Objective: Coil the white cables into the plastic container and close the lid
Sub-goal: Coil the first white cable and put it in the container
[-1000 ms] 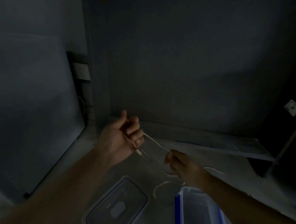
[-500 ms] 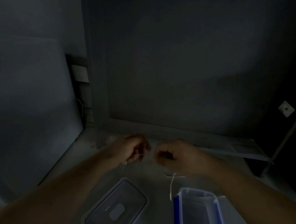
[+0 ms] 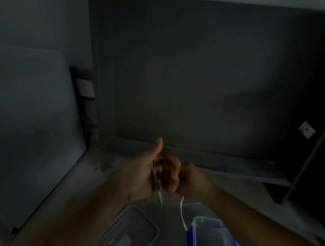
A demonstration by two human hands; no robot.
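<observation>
The scene is dim. My left hand (image 3: 147, 173) is raised over the table with its thumb up, fingers wrapped around turns of the white cable (image 3: 182, 213). A plug end hangs below its palm. My right hand (image 3: 192, 179) presses against the left one, fingers closed on the same cable, whose loose tail drops toward the clear plastic container (image 3: 208, 237) with blue clips at the bottom right. The container's clear lid (image 3: 130, 235) lies flat to the left of it.
A grey table (image 3: 97, 185) meets a dark wall panel behind the hands. A wall socket (image 3: 85, 87) sits at the left, and a flat board (image 3: 250, 172) lies along the back right.
The hands came together from being apart, and the cable's slack has shortened. My left thumb has lifted and the tail now hangs by the container's corner.
</observation>
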